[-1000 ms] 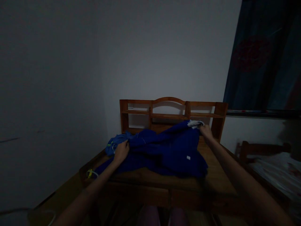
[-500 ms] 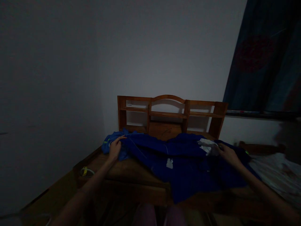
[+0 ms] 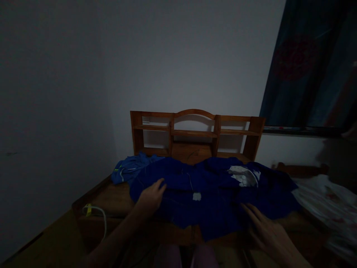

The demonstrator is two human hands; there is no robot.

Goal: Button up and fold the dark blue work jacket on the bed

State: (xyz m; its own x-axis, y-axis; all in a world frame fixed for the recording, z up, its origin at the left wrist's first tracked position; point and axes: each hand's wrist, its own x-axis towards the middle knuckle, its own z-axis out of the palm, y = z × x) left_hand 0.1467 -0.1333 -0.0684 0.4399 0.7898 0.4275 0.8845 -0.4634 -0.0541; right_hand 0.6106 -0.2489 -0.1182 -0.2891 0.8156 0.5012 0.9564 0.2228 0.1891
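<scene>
A dark blue garment (image 3: 217,208) lies spread over the wooden desk-like surface (image 3: 111,199), with a small white patch near its middle and a larger white patterned patch on its right part. Over the garment's left part is my left hand (image 3: 152,195), its fingers apart and holding nothing. My right hand (image 3: 264,227) is near the garment's lower right edge, fingers stretched out and empty; in the dim light I cannot tell whether it touches the cloth. Beyond the left side, a lighter blue crumpled garment (image 3: 126,169) with yellow-green trim lies bunched.
A wooden shelf unit (image 3: 193,133) stands at the back against the wall. A pale cable (image 3: 104,216) with a yellow tag hangs over the left front edge. To the right lies whitish patterned cloth (image 3: 326,201), below a dark curtained window (image 3: 304,74).
Both hands have let go of the dark blue garment's upper edges and come nearer to me. The garment's left part now lies lower and flatter. The view has shifted slightly.
</scene>
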